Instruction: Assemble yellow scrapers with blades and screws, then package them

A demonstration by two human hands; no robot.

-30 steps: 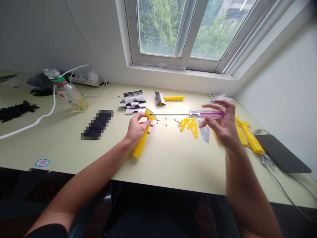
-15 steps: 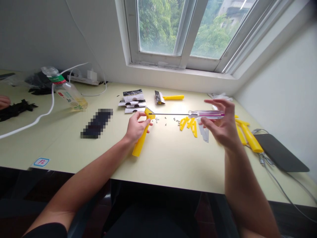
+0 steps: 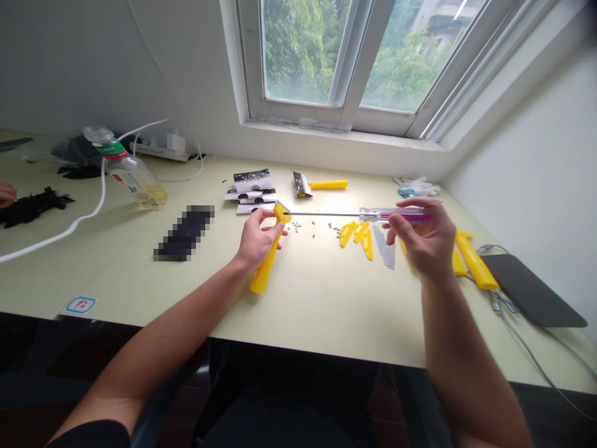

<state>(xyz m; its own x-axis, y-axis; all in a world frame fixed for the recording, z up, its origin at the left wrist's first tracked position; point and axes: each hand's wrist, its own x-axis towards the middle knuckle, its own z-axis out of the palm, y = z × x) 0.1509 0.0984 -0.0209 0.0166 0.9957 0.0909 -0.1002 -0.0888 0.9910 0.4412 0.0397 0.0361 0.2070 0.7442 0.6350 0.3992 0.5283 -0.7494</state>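
Observation:
My left hand (image 3: 254, 238) is closed around a yellow scraper (image 3: 262, 274) near its head, with the handle slanting down toward me. In my right hand (image 3: 425, 246) is a screwdriver (image 3: 373, 215) with a clear and purple handle, held level. Its long shaft reaches left and the tip meets the scraper's head; whether it sits in a screw is too small to tell. Tiny screws (image 3: 296, 226) lie scattered just right of the scraper. Between my hands are loose yellow plastic pieces (image 3: 347, 234) and grey blades (image 3: 386, 250).
Behind my left hand lie several cardboard sleeves (image 3: 252, 180) and a scraper in its sleeve (image 3: 329, 185). More yellow handles (image 3: 478, 264) and a dark flat device (image 3: 536, 289) with cables are at right. A bottle (image 3: 140, 180) leans at left, near another person's hand (image 3: 6, 194).
My right hand's fingers, more spread before, have closed in around the screwdriver handle. The hand has shifted slightly right. My left hand keeps the scraper in the same place.

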